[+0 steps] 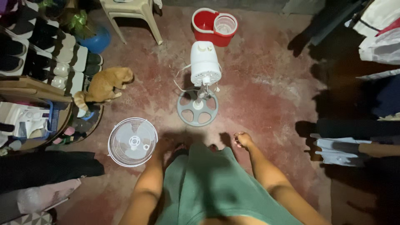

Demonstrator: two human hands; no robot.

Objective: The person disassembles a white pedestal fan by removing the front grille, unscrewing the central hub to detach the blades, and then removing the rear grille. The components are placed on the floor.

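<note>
Below, a green garment hides the body; the left hand sits in shadow beside the fan grille at 9 o'clock, grip unreadable. The right hand, fingers loosely curled and grasping nothing, hangs near the fan base at 12 o'clock.

Worn red concrete floor; plastic chair; shoe rack left; dim, possibly clothes right.

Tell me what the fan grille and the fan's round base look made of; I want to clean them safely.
The fan grille looks like thin metal wire with a white coating: fine spokes around a solid hub, though plastic is possible. The round base looks like matte grey moulded plastic, with thick spokes and open cut-outs.
</note>
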